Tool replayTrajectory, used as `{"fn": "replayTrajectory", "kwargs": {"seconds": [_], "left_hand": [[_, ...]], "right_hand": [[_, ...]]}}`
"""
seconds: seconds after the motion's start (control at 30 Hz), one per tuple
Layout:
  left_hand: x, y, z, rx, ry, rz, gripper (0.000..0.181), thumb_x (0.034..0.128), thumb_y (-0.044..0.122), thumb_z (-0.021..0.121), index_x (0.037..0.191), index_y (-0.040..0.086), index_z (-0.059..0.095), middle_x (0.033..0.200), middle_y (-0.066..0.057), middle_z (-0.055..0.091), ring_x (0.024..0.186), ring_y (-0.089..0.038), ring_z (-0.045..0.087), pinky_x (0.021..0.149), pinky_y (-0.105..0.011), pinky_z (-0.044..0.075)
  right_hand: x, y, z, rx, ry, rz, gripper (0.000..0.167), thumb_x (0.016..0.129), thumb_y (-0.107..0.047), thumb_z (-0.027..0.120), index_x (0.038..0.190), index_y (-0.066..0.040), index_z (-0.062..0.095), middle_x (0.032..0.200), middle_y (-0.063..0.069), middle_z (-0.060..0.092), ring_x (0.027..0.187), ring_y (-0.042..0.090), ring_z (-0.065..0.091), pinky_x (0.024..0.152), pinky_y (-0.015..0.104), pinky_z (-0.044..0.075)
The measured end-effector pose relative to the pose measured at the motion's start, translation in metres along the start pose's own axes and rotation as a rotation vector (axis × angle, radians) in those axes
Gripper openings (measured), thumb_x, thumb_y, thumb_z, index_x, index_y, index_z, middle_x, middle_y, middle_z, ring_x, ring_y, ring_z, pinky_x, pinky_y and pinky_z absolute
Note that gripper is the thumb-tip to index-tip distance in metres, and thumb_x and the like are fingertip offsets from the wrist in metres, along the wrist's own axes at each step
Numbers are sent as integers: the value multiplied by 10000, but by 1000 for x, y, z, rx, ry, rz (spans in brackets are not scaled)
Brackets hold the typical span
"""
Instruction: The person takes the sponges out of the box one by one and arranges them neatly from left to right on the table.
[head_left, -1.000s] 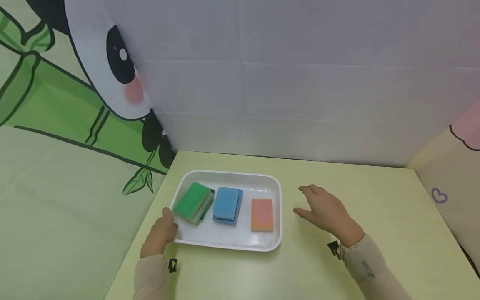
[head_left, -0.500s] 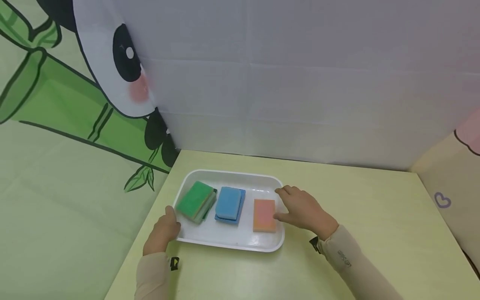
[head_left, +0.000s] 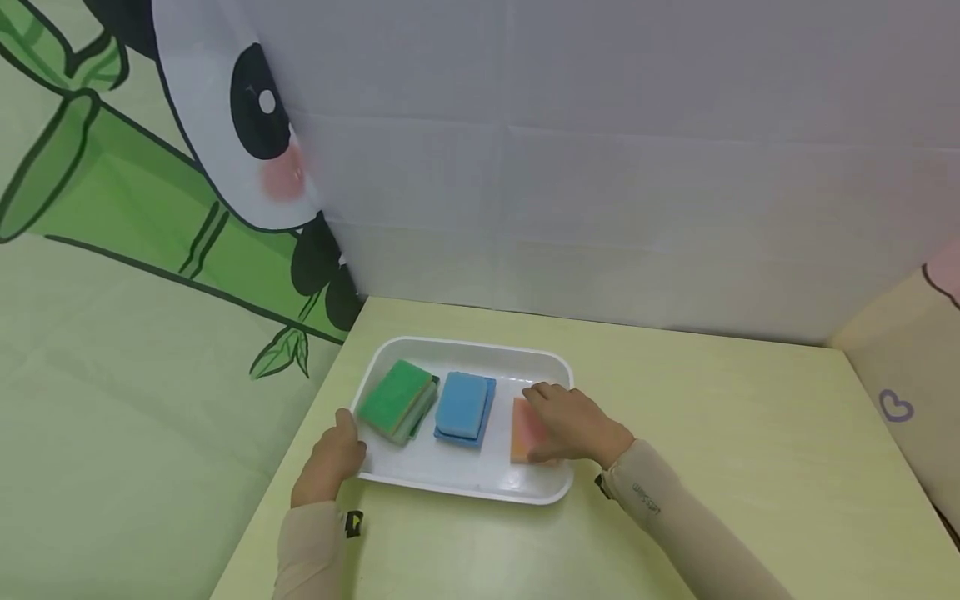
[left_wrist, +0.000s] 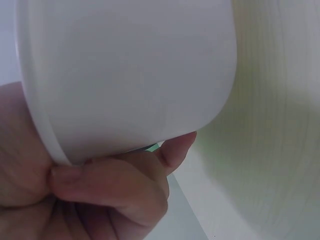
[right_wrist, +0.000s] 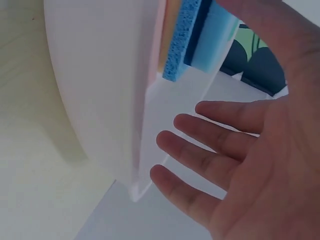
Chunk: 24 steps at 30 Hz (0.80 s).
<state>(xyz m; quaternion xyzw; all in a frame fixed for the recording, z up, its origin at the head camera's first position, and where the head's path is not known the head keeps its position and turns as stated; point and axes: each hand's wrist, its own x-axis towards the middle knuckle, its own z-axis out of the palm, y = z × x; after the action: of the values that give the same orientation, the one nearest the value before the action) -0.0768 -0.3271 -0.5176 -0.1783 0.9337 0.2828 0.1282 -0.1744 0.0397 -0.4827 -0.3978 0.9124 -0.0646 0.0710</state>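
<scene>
Right hand (head_left: 573, 427) has moved in from the right, now over the pink-orange sponge (head_left: 521, 435), partly covering it. Fingers spread wide; contact cannot be told. Sponge lies at the right end of the white plastic tray (head_left: 472, 482), right of the blue sponges (head_left: 461, 406) and green sponges (head_left: 395, 400). Left hand (head_left: 330, 460) grips the tray's left rim. Judged: sponge within reach, not yet gripped.

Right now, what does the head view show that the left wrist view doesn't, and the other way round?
Only the head view shows the right hand over the pink and orange sponge, the blue sponges and the printed cartoon eye. Only the left wrist view shows a broad close-up of the outer side of the white tray. Both share the tray itself, the left hand gripping it, and part of the table.
</scene>
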Motion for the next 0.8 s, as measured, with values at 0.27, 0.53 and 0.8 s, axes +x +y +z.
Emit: {"fn": "replayTrajectory", "kwargs": {"seconds": [0.27,0.53,0.8], "left_hand": [[-1,6,3,-4,9,-16,374,965,46,458,1242,-91,248,1031,-365,555,834,-395,597,718,-535,489],[-1,7,4,-8,11,-27,394,969,45,459,1265,-94,240,1060,-371,552,843,-389,594,725,-529,490],[-3,14,6,-11,20,-29,373,966,43,469,1237,-89,249,1056,-376,554,852,-402,595,741,-546,485]], "right_hand": [[17,4,14,-73,-76,-12,1067,673,-587,838,1455,13,429,1455,162,471,1282,332,484,914,513,465],[24,8,28,-89,-126,9,1074,672,-590,835,1460,-2,403,1449,137,459,1274,299,477,924,497,448],[27,16,30,-96,-129,3,996,656,-558,844,1396,-19,450,1328,108,526,1150,264,521,875,455,451]]}}
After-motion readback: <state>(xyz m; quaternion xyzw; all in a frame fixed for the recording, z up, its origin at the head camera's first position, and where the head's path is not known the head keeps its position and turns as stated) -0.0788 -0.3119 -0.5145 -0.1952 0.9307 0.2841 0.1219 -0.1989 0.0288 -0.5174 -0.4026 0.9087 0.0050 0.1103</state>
